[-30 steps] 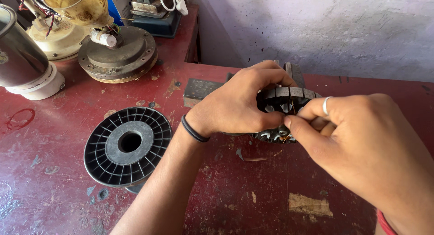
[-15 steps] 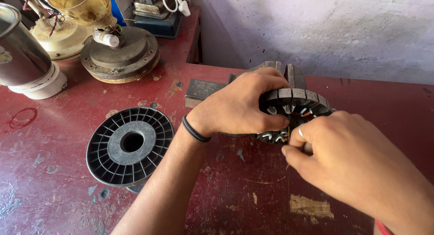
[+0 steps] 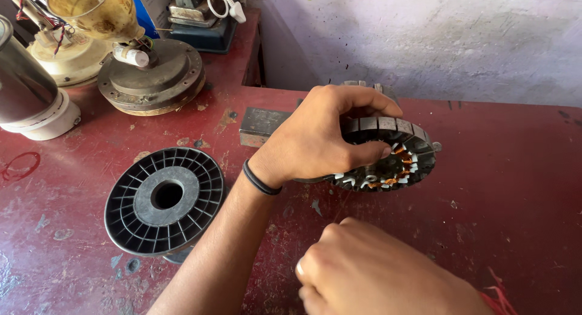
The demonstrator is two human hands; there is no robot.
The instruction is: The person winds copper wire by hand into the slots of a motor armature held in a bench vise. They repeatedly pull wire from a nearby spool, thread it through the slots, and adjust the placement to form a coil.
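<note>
My left hand [image 3: 315, 139], with a black band on the wrist, grips a round dark metal motor stator [image 3: 397, 163] by its rim, thumb on the near edge and fingers over the top. The stator stands tilted on the red table [image 3: 515, 187], and copper wire with white slot liners shows around its inner teeth. My right hand [image 3: 376, 272] is low in the head view, closer to me than the stator and apart from it. Its fingers are curled into a fist, and I see nothing in it.
A black ribbed plastic spool [image 3: 165, 200] lies flat to the left of my forearm. A grey metal block [image 3: 260, 124] sits behind my left hand. At the back left are a round motor housing [image 3: 151, 78], a cream fan part [image 3: 66, 54] and a dark cylinder [image 3: 27, 93].
My right hand has left the stator's rim and drawn back toward me, closing into a fist. My left hand keeps its hold on the stator.
</note>
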